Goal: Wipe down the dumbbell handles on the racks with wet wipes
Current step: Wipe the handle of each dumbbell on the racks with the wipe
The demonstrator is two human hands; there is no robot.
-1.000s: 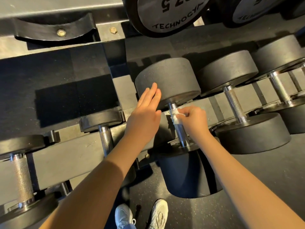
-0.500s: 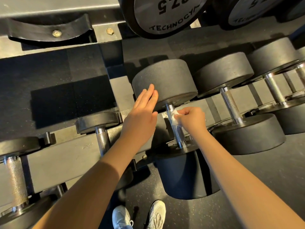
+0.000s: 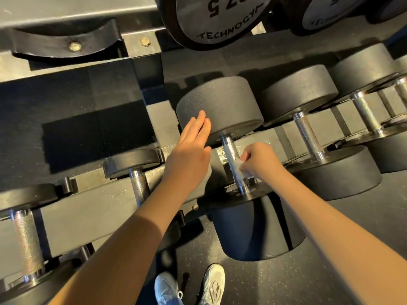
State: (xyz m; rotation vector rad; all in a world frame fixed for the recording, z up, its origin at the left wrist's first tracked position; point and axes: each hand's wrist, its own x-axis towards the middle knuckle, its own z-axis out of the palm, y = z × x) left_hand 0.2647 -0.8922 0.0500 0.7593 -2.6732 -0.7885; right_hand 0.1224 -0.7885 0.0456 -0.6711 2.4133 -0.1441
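A large black dumbbell lies on the lower rack, its far head (image 3: 220, 106) up and its near head (image 3: 253, 227) down. Its knurled metal handle (image 3: 229, 150) runs between them. My right hand (image 3: 257, 160) pinches a white wet wipe (image 3: 239, 167) against the lower half of that handle. My left hand (image 3: 189, 150) rests with straight fingers on the left side of the far head.
More dumbbells sit to the right, their handles (image 3: 308, 135) bare. Smaller dumbbells (image 3: 137, 183) lie to the left on the grey rack rail (image 3: 88, 208). An upper tier holds a dumbbell marked 27.5 (image 3: 218, 16). My white shoes (image 3: 189, 287) stand on dark rubber floor.
My right hand has slid the wipe down the handle from near the far head toward the near head. My left hand stays on the far head.
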